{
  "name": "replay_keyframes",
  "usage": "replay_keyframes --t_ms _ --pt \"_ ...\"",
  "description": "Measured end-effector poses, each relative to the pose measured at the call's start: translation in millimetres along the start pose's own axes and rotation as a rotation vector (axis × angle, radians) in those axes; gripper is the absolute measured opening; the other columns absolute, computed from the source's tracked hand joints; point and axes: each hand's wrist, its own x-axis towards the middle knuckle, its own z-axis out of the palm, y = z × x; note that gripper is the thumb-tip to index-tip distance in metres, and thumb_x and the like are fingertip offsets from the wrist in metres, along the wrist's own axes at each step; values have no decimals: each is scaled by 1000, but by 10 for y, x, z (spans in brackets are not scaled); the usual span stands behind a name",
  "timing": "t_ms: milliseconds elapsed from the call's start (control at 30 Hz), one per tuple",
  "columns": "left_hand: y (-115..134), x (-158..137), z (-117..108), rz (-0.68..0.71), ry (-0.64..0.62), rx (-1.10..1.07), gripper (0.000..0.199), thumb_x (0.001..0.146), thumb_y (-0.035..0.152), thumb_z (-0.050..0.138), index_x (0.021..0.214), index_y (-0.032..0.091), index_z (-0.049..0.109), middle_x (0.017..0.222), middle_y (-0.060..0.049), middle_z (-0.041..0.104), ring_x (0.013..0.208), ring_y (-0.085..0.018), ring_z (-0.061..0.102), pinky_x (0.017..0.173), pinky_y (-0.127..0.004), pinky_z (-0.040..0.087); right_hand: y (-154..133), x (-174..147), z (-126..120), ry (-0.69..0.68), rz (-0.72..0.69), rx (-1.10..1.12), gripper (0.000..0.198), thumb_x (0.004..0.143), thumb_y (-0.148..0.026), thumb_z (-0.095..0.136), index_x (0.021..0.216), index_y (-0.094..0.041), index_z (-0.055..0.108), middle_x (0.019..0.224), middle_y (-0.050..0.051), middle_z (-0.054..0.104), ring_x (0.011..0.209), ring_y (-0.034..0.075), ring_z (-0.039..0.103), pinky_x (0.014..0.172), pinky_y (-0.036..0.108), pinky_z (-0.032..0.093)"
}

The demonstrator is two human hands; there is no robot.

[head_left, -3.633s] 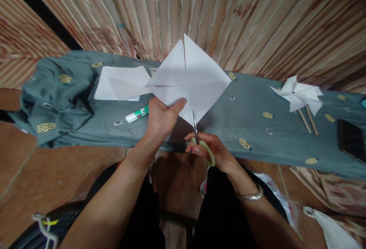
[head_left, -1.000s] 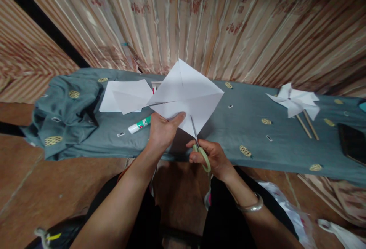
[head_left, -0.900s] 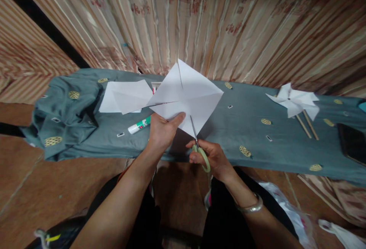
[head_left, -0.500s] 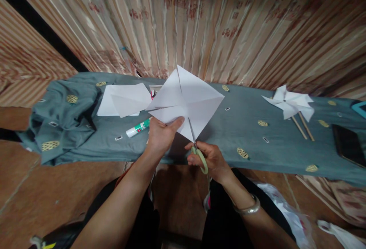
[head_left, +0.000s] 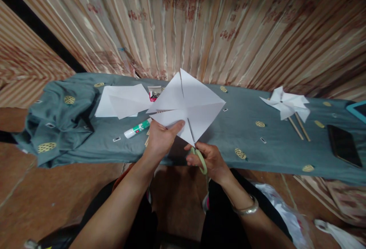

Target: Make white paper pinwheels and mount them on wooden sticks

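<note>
A square white sheet of paper is held up cornerwise over the cloth-covered surface, with slits running from its top and left corners toward the middle. My left hand pinches its lower left side, thumb on top and fingers underneath. Scissors with pale green handles are in my right hand. Their blades lie in the paper at its bottom corner, along a line toward the middle. Behind my left hand a white and green glue stick lies on the cloth.
Several white sheets lie at left, near a small red and grey box. At right are paper pinwheels with wooden sticks, a black phone and a blue-edged object. Bunched cloth covers the left end. A curtain hangs behind.
The view has shifted slightly, so the bench things sit a little farther left. The paper appears slightly lower and to the right. Both hands keep their holds, with the scissor blades still in the paper.
</note>
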Motion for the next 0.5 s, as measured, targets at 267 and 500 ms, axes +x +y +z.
replay_keyframes --t_ms 267,500 --pt "10 -25 28 -49 9 -27 25 57 25 76 77 13 66 95 -13 75 84 -25 71 78 -37 58 -9 6 7 16 10 20 42 56 -49 82 79 -17 68 56 -3 63 50 10 55 50 23 42" --pt "-21 -25 10 11 9 29 30 57 24 76 83 13 66 96 -12 74 83 -23 69 80 -36 57 -7 2 17 37 15 63 42 54 -47 84 80 -17 70 57 -2 64 52 11 57 52 24 44"
